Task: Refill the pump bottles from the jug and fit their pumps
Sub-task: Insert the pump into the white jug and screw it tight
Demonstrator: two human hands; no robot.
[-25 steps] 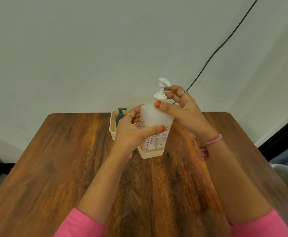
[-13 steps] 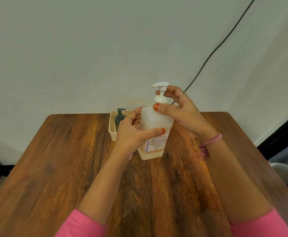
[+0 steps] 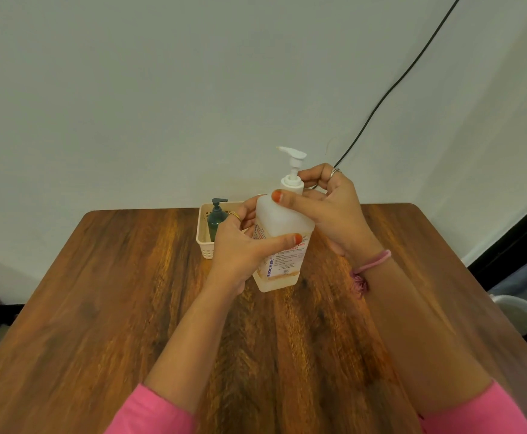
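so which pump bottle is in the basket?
The small dark green pump bottle, standing upright in the cream plastic basket. The large translucent white pump bottle stands on the wooden table, held by both hands.

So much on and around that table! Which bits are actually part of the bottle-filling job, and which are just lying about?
Part of the job:
- white pump bottle, gripped by the left hand
- its white pump, with the right hand at its collar
- small dark green pump bottle

Just lying about:
- cream basket holding the green bottle
- black cable on the wall
- wooden table
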